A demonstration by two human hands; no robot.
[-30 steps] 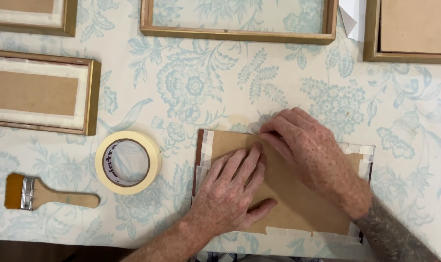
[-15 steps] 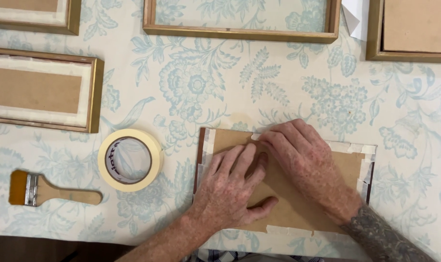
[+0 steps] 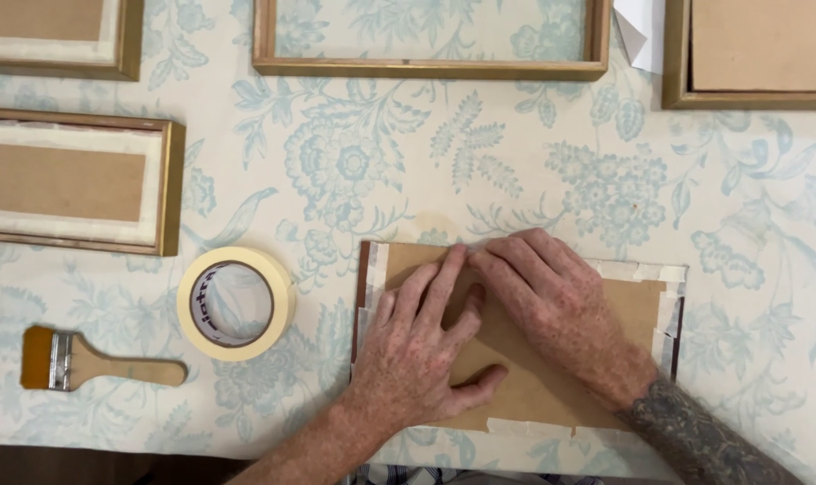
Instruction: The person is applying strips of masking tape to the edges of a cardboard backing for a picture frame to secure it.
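1. Frame back (image 3: 641, 310): we see a brown backing board lying face up on the floral tablecloth (image 3: 552, 171), its edges bordered with pale tape, directly under both hands.
2. Left hand (image 3: 417, 350): we see it spread flat on the board, fingers extended and gripping nothing, fingertips reaching the taped upper edge.
3. Right hand (image 3: 552, 310): we see it pressed palm-down just beside the left, fingers flat along the same upper edge, closed on nothing; the two hands' fingertips nearly meet.
4. Tape roll (image 3: 236, 304): it lies flat, near and outward of the left hand.
5. Brush (image 3: 94, 364): it rests beyond the roll, farther from the left hand.
6. Other frames (image 3: 76, 184): these lie well apart, beyond the fingertips.
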